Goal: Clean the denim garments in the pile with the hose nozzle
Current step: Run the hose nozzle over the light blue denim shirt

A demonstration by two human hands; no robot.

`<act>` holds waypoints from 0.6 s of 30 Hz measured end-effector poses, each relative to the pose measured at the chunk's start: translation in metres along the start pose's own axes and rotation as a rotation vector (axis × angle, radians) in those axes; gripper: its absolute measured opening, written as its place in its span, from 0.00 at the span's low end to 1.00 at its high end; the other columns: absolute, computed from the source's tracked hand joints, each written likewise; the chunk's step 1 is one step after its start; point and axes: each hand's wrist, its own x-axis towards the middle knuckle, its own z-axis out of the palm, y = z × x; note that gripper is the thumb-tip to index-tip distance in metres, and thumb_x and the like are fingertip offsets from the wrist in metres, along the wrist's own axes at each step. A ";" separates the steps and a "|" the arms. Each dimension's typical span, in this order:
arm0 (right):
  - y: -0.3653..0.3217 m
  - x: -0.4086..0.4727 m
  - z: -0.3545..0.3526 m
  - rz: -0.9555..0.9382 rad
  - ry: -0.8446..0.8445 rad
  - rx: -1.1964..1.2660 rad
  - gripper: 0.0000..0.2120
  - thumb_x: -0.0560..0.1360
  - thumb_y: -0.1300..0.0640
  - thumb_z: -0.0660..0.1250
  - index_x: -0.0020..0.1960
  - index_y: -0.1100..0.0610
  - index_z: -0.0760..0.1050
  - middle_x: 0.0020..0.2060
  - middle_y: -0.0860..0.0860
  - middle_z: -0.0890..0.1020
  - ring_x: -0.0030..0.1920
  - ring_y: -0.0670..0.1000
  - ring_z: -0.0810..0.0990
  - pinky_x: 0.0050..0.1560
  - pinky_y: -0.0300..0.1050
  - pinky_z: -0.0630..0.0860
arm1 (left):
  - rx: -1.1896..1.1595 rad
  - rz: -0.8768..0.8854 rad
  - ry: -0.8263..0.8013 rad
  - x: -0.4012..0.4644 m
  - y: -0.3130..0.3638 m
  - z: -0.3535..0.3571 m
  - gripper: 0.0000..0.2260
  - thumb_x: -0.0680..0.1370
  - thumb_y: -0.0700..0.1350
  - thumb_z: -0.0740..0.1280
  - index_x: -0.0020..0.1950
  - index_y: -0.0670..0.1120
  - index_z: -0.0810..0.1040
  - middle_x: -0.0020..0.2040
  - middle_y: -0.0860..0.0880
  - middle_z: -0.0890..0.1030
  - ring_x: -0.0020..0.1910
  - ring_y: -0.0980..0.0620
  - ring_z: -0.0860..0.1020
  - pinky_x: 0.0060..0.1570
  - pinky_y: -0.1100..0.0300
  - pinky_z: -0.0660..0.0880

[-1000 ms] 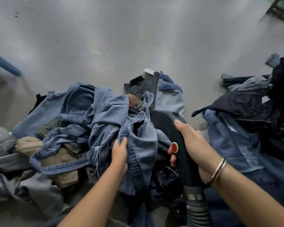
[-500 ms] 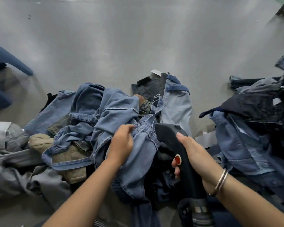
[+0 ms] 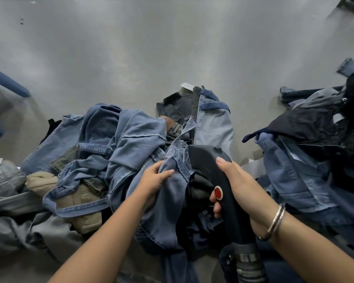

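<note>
A heap of blue denim garments [image 3: 102, 144] lies on the grey floor in front of me. My left hand [image 3: 154, 181] grips a fold of a light blue denim garment [image 3: 166, 203] at the middle of the heap. My right hand [image 3: 236, 184] is wrapped round the black hose nozzle [image 3: 207, 160], thumb side by its red button [image 3: 218, 193]. The nozzle's head points away from me, right beside the held fold. A ribbed hose [image 3: 248, 268] runs down from the nozzle to the bottom edge.
A second pile of darker denim [image 3: 307, 152] sits at the right. Khaki trousers [image 3: 78, 201] and grey clothes [image 3: 6, 197] lie at the left. Bare grey floor [image 3: 172, 48] stretches beyond. Something blue [image 3: 6, 82] juts in at the left edge.
My left hand has shifted its hold on the light denim, from the top of a bunched fold to a spot nearer the nozzle. The nozzle hand stays put.
</note>
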 end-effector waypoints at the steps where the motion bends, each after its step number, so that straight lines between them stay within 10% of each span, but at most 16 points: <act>1: 0.001 0.000 0.001 0.004 -0.001 -0.007 0.16 0.78 0.42 0.60 0.53 0.55 0.72 0.25 0.57 0.75 0.22 0.54 0.74 0.24 0.44 0.74 | -0.093 -0.008 0.022 -0.005 0.002 0.003 0.12 0.75 0.30 0.65 0.55 0.42 0.78 0.50 0.42 0.81 0.49 0.48 0.78 0.55 0.56 0.74; 7: 0.009 0.002 0.009 0.016 -0.016 -0.054 0.13 0.79 0.44 0.59 0.52 0.54 0.72 0.26 0.58 0.75 0.22 0.54 0.73 0.23 0.42 0.73 | -0.365 -0.051 -0.036 -0.030 0.015 0.014 0.17 0.78 0.29 0.59 0.65 0.38 0.72 0.54 0.38 0.79 0.45 0.48 0.79 0.49 0.61 0.77; 18: -0.011 0.016 0.016 -0.033 0.052 -0.010 0.15 0.79 0.43 0.60 0.48 0.55 0.71 0.24 0.56 0.75 0.20 0.53 0.73 0.24 0.43 0.74 | -0.207 0.099 -0.253 -0.058 0.018 0.020 0.22 0.74 0.25 0.59 0.48 0.47 0.85 0.47 0.45 0.85 0.46 0.49 0.82 0.49 0.58 0.77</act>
